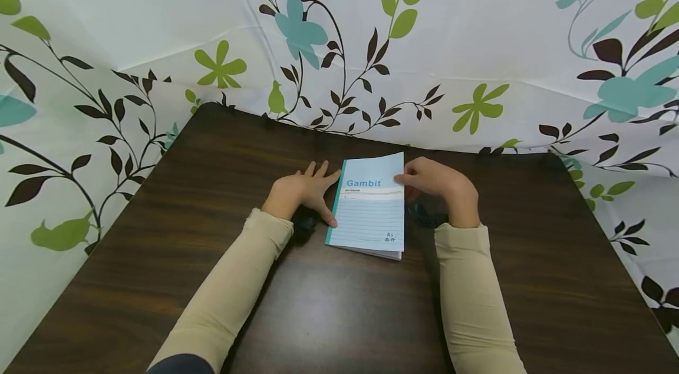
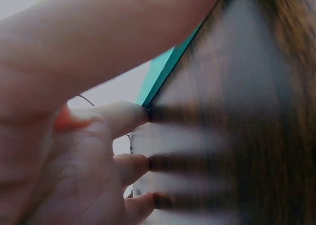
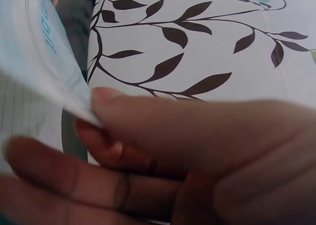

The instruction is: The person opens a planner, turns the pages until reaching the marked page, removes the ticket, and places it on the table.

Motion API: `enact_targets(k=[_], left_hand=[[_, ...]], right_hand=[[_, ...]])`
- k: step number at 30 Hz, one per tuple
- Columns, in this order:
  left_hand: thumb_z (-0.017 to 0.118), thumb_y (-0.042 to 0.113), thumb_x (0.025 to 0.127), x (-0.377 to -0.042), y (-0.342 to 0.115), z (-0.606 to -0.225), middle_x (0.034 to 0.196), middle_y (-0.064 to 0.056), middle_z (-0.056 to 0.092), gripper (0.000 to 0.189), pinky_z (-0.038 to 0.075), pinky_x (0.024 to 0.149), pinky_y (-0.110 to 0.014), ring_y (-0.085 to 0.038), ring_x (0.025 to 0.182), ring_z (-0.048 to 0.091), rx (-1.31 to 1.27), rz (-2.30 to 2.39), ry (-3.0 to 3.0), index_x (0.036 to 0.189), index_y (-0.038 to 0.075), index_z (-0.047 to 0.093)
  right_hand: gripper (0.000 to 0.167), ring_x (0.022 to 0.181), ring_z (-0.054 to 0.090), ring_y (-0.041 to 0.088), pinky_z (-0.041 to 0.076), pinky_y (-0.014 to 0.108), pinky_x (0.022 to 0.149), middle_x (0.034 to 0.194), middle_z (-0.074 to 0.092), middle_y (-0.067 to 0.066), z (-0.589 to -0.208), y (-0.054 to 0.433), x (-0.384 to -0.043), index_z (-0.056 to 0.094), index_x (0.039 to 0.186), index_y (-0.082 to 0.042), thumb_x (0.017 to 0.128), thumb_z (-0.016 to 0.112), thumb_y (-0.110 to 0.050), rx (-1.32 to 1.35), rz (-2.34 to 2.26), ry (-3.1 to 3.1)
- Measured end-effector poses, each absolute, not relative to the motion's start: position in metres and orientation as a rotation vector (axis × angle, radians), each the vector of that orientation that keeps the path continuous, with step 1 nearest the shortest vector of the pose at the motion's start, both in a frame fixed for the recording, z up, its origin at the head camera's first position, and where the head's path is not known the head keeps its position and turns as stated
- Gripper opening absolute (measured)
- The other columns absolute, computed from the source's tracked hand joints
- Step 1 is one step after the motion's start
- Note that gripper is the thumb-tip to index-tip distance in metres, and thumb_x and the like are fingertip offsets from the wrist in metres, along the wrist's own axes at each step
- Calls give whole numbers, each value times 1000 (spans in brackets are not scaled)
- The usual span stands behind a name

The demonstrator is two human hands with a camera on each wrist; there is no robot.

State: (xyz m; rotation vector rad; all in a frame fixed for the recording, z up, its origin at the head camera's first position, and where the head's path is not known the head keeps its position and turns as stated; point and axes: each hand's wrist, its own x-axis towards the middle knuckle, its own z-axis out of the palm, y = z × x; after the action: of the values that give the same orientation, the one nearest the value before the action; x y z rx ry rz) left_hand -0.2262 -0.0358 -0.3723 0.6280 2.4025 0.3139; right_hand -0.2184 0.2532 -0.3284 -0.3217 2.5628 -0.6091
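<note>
A light blue notebook [image 1: 368, 215] with a teal spine and "Gambit" on its cover lies on the dark table. My right hand [image 1: 436, 179] pinches the cover's right edge between thumb and forefinger. In the right wrist view the cover [image 3: 44, 52] is lifted a little, and a lined page [image 3: 29, 116] shows beneath it. On the other side, my left hand [image 1: 305, 191] spreads its fingers along the spine, its thumb on the cover's lower left. Close up in the left wrist view, the teal spine [image 2: 160, 76] runs between thumb and forefinger, with fingertips down at the table.
The dark wood table [image 1: 212, 174] reaches back to a white cloth [image 1: 339, 85] printed with leaves, flowers and birds. Black wrist straps sit by both hands, and both forearms wear beige sleeves [image 1: 472, 291].
</note>
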Motion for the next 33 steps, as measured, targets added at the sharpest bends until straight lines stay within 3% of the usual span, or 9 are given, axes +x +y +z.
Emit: enact_targets(k=[5,11,19,26,33], left_hand=[[83,59,82,-228,-38,-371,175,-16,-14,126,3,129,-68,-44,162,-13,636,316,2392,170,21,0],[82,60,83,-230,-39,-375,176,-16,-13,124,5,129,-68,-44,162,-12,641,314,2393,170,22,1],[78,57,88,-233,-44,-373,177,-13,-11,116,10,128,-69,-40,163,-11,632,336,2363,170,21,5],[59,56,102,-240,-57,-366,178,-11,-4,93,12,130,-63,-34,165,-5,582,437,2347,169,15,11],[41,74,101,-238,-82,-348,176,-13,17,92,20,128,-64,-38,162,19,408,544,2408,169,18,17]], right_hand=[[36,86,76,22,56,51,97,97,77,12,-326,254,-218,70,104,-2,111,50,-32,-392,-767,2547],[39,91,73,30,56,52,97,98,71,15,-326,245,-219,62,107,-2,113,45,-37,-493,-1006,2469],[39,95,70,30,53,56,97,97,71,14,-326,226,-216,61,107,-6,114,40,-39,-595,-1031,2467],[39,97,69,31,52,57,93,99,73,11,-325,212,-213,63,110,-10,113,40,-41,-675,-987,2464],[39,96,69,21,52,48,94,106,73,13,-326,197,-209,63,118,-8,111,45,-42,-744,-934,2439]])
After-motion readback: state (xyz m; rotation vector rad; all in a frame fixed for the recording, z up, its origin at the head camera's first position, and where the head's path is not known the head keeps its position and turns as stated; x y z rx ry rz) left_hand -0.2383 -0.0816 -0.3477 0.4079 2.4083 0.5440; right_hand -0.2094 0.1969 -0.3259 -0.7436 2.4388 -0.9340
